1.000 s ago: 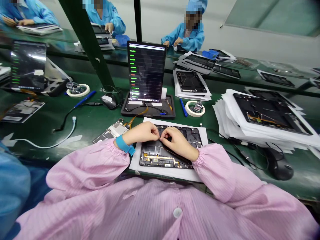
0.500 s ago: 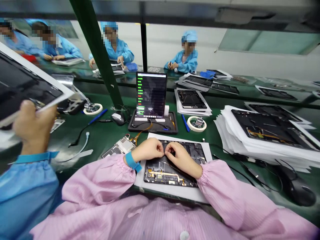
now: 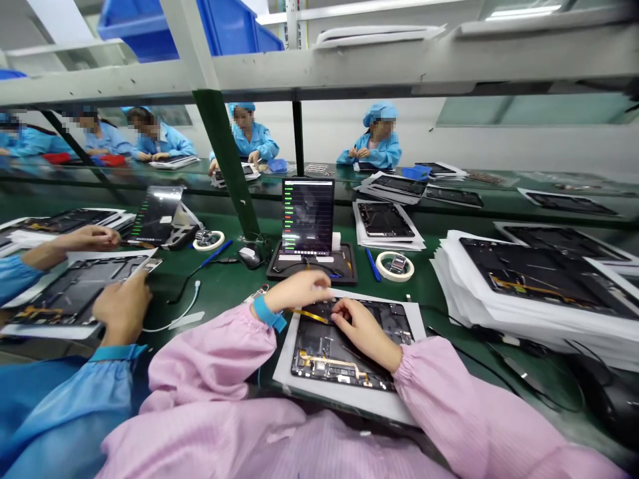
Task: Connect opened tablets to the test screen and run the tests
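An open tablet housing (image 3: 312,342) with dark inner parts lies on a white sheet (image 3: 285,362) in front of me. My right hand (image 3: 363,329) rests over its middle, thumb and fingertips pinched at the end of an orange flex cable (image 3: 313,316). That cable runs left under my other wrist; the exact contact at the fingertips is hard to see. Raised over the housing's upper edge, my left hand (image 3: 305,290) has its fingers loosely stretched and nothing visible in them. A blue band (image 3: 269,315) circles the left wrist.
Beyond the housing stands a lit screen (image 3: 308,216) in a black tray (image 3: 273,269). A tape roll (image 3: 395,266) and blue pen (image 3: 373,264) lie right of it. Stacked panels (image 3: 544,266) fill the right side. At left, a co-worker's hands (image 3: 124,303) hold another tablet housing (image 3: 82,286).
My left hand has lifted off the right hand's fingertips, and the orange flex cable now shows across the housing. The co-worker's raised panel is down on the bench. My view has tilted up.
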`<action>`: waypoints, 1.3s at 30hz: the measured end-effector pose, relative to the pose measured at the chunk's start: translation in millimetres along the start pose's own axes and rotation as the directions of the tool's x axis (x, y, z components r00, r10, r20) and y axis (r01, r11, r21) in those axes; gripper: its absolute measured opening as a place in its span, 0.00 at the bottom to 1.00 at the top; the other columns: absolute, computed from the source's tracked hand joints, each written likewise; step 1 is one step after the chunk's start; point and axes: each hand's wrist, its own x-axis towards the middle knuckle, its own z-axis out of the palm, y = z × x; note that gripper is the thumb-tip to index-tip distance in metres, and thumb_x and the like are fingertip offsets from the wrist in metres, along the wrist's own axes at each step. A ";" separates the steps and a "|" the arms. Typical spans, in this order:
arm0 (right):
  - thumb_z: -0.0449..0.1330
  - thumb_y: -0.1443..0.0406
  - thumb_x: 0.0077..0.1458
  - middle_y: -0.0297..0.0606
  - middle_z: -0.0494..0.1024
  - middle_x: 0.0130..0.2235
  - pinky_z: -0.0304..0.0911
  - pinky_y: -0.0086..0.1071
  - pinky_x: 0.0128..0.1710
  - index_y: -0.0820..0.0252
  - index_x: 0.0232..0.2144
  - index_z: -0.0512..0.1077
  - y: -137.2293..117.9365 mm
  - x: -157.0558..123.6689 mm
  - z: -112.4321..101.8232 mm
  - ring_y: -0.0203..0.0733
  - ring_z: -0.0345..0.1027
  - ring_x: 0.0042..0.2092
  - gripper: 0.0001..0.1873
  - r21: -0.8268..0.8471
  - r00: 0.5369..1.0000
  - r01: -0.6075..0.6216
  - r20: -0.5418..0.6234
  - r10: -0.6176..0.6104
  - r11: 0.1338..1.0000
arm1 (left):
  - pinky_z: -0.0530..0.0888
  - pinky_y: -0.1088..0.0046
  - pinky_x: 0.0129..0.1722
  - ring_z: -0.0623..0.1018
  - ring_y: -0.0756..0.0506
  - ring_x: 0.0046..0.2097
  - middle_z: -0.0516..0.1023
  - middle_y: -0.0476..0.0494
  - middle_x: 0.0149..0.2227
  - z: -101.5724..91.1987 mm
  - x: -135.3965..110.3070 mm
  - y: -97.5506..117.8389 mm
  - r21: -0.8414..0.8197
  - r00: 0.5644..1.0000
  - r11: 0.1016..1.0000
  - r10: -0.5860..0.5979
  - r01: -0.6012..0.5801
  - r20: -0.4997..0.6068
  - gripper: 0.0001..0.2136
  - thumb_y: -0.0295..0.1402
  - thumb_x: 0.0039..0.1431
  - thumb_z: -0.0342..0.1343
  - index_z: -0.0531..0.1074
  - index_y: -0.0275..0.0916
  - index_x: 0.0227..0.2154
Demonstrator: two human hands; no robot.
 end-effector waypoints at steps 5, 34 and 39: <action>0.58 0.69 0.57 0.36 0.73 0.33 0.60 0.34 0.39 0.60 0.33 0.68 -1.4 -0.1 -1.3 0.40 0.66 0.37 0.01 -0.025 1.000 0.014 0.002 -0.013 1.000 | 0.58 0.55 0.62 0.56 0.36 0.65 0.67 0.29 0.57 -5.2 54.3 -16.2 0.279 0.788 0.942 0.028 0.184 -0.614 0.23 0.26 0.60 0.47 0.58 0.25 0.58; 0.60 0.73 0.51 0.36 0.76 0.34 0.61 0.31 0.37 0.58 0.31 0.70 39.5 -120.1 -169.0 0.41 0.70 0.36 0.06 -0.484 0.958 -0.232 0.037 0.284 0.844 | 0.67 0.65 0.40 0.74 0.40 0.40 0.76 0.39 0.36 103.8 52.1 46.6 0.431 0.988 0.894 0.151 -0.120 -0.037 0.08 0.34 0.65 0.50 0.70 0.35 0.36; 0.60 0.68 0.56 0.44 0.74 0.42 0.62 0.40 0.45 0.60 0.41 0.69 47.4 -122.4 -139.7 0.48 0.67 0.45 0.09 -0.535 0.983 -0.176 -0.131 0.125 0.826 | 0.67 0.64 0.42 0.73 0.39 0.40 0.75 0.39 0.35 101.7 53.2 46.1 0.444 0.978 0.879 0.209 -0.177 -0.025 0.11 0.34 0.66 0.46 0.72 0.35 0.35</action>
